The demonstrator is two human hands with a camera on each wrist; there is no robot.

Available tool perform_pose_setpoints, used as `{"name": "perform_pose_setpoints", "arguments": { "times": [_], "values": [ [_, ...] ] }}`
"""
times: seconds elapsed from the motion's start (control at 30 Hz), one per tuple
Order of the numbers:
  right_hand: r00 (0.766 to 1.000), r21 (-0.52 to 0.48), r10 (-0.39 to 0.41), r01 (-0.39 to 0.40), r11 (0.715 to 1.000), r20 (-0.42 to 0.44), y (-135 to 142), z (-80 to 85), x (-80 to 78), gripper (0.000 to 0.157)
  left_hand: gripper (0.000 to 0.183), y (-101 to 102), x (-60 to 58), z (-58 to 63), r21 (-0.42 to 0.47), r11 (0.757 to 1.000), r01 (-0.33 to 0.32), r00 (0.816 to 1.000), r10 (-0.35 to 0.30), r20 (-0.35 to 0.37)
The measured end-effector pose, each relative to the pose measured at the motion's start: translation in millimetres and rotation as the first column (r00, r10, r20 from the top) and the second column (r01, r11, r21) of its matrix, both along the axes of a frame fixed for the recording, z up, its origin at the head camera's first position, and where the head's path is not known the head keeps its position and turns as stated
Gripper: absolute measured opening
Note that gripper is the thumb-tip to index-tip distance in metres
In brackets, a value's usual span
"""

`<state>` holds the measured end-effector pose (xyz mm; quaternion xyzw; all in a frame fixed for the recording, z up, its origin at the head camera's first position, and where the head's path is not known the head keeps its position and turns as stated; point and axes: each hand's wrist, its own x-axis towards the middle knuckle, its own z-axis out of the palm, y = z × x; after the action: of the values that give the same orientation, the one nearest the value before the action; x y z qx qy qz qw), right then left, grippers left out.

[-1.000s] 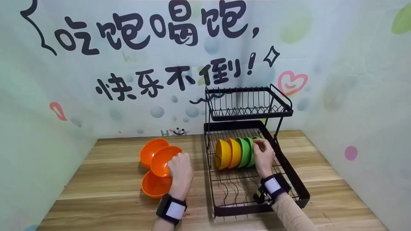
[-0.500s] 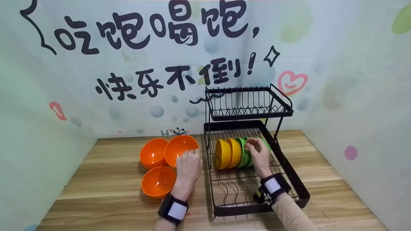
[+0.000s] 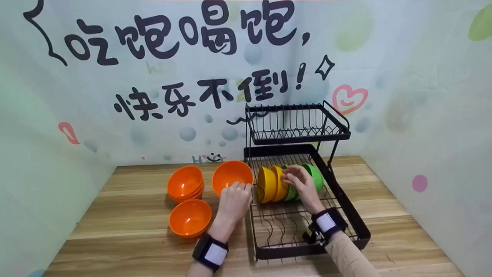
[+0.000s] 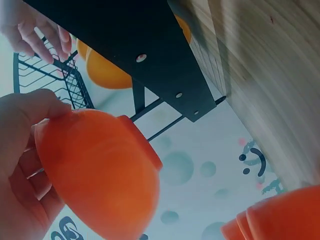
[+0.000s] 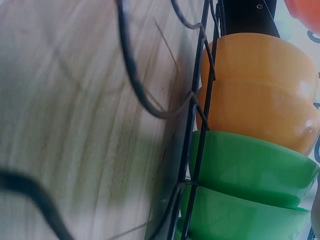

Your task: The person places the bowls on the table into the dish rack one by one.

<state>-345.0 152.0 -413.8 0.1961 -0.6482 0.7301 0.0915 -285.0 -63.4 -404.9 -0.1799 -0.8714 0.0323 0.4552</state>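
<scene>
My left hand (image 3: 233,204) grips an orange bowl (image 3: 232,174) by its rim, just left of the dish rack. In the left wrist view, the thumb lies over that bowl's rim (image 4: 55,114) and the fingers are behind it. Yellow bowls (image 3: 266,186) and green bowls (image 3: 316,177) stand on edge in a row on the rack's lower tier. Over this row is my right hand (image 3: 304,186), its fingers slightly bent and holding nothing, fingertips at the yellow bowl nearest the green ones. It partly hides the green bowls.
The black two-tier dish rack (image 3: 313,252) stands on the wooden table (image 3: 115,231), with its raised upper shelf (image 3: 301,141) behind the bowls. To the left are a stack of orange bowls (image 3: 184,184) and another orange bowl (image 3: 190,218) in front of it.
My left hand has carried the orange bowl away from the other orange bowls, right and back toward the rack. My right hand has shifted left from the green bowls toward the yellow ones.
</scene>
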Motion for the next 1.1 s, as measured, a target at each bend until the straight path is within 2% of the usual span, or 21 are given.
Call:
{"name": "perform_pose_setpoints", "arguments": {
  "times": [0.17,0.33,0.6,0.87,1.1],
  "values": [
    [0.994,-0.011,0.107,-0.107,0.994,-0.003,-0.9,0.4,1.8,0.032,0.008,4.1,-0.6,-1.8,-0.044,0.997,0.067,0.998,-0.067,-0.014],
    [0.984,0.033,0.175,-0.176,0.984,0.015,-0.4,0.6,2.0,0.037,0.009,8.7,1.3,-2.3,-0.099,0.990,0.101,0.995,-0.101,-0.004],
    [0.954,0.102,0.296,-0.300,0.948,0.051,0.9,0.3,1.5,0.047,0.009,14.7,0.9,-4.1,-0.147,0.973,0.177,0.980,-0.188,-0.060],
    [0.940,0.106,0.324,-0.335,0.936,0.102,0.9,1.2,4.3,0.050,0.009,16.3,1.8,-3.8,-0.175,0.953,0.248,0.962,-0.264,-0.074],
    [0.936,0.067,0.314,-0.327,0.943,0.157,0.1,1.3,4.2,0.051,0.007,17.2,2.3,-3.8,-0.205,0.943,0.262,0.954,-0.285,-0.089]
  ]
}}
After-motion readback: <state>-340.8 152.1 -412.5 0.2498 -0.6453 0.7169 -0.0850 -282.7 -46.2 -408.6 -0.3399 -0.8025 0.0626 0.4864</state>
